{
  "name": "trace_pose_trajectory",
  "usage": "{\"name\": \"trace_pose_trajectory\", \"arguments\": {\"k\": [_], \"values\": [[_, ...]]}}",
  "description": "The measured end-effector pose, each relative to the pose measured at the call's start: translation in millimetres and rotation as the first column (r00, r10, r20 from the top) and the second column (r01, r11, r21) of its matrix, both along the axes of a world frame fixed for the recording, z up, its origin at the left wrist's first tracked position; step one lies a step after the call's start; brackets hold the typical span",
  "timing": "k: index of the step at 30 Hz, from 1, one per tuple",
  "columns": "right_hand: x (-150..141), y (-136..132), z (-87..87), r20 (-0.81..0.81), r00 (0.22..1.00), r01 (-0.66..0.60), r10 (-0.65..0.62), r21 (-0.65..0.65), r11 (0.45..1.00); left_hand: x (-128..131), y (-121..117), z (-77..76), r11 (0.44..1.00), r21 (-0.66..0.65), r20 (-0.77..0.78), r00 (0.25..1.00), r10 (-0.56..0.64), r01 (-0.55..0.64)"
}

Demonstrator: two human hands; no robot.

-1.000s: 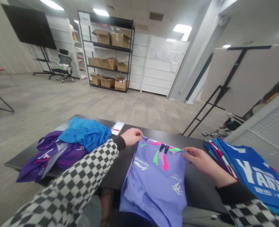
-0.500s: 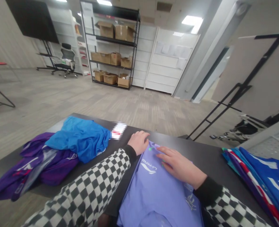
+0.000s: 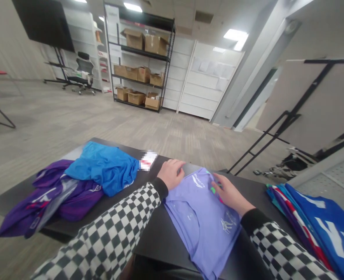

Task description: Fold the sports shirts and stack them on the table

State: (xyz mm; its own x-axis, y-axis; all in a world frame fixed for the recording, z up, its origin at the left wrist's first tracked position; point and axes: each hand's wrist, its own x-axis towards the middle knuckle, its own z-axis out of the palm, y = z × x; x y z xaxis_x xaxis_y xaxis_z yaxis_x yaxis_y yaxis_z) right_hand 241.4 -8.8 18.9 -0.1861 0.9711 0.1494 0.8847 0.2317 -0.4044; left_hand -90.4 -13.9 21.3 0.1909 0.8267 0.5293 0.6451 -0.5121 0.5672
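A folded lavender T-shirt with a white logo lies on the dark table before me, its neckline toward me and its near end at the table's front edge. My left hand rests at the shirt's far left corner, fingers stretched forward and thumb apart from them. At the far right edge, my right hand has its fingers bent around the shirt's cloth, with green and pink nails showing.
A crumpled blue shirt and a purple one lie on the table at left. A blurred white card is near the far edge. Folded jerseys are stacked at right. A black-framed stand rises beyond.
The lavender shirt has shifted away from me and turned slightly, bringing its neckline into fuller view. My right hand has gone from lying flat on it to gripping its right edge.
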Motion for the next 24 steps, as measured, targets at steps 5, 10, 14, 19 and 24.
{"name": "trace_pose_trajectory", "arguments": {"k": [5, 10, 14, 19, 24], "values": [[-22, 35, 16.9, 0.007, 0.96, 0.276, -0.28, -0.21, 0.938, 6, -7, -1.2, 0.998, -0.007, -0.061, 0.997, -0.055, 0.055], [-28, 66, 27.8, -0.057, 0.956, 0.238, -0.288, -0.424, 0.874, 4, -4, -6.7, 0.997, 0.004, -0.101, 0.991, -0.082, 0.083], [-16, 71, 30.5, -0.245, 0.922, 0.091, -0.301, -0.616, 0.782, 2, 0, -10.8, 0.995, 0.011, -0.136, 0.986, -0.095, 0.098], [-4, 64, 27.6, -0.509, 0.806, -0.064, -0.302, -0.582, 0.811, 3, 2, -16.4, 0.994, 0.023, -0.146, 0.984, -0.105, 0.11], [-5, 67, 21.8, -0.588, 0.751, -0.092, -0.301, -0.544, 0.834, 4, 1, -17.3, 0.986, 0.073, -0.135, 0.981, -0.141, 0.151]]}}
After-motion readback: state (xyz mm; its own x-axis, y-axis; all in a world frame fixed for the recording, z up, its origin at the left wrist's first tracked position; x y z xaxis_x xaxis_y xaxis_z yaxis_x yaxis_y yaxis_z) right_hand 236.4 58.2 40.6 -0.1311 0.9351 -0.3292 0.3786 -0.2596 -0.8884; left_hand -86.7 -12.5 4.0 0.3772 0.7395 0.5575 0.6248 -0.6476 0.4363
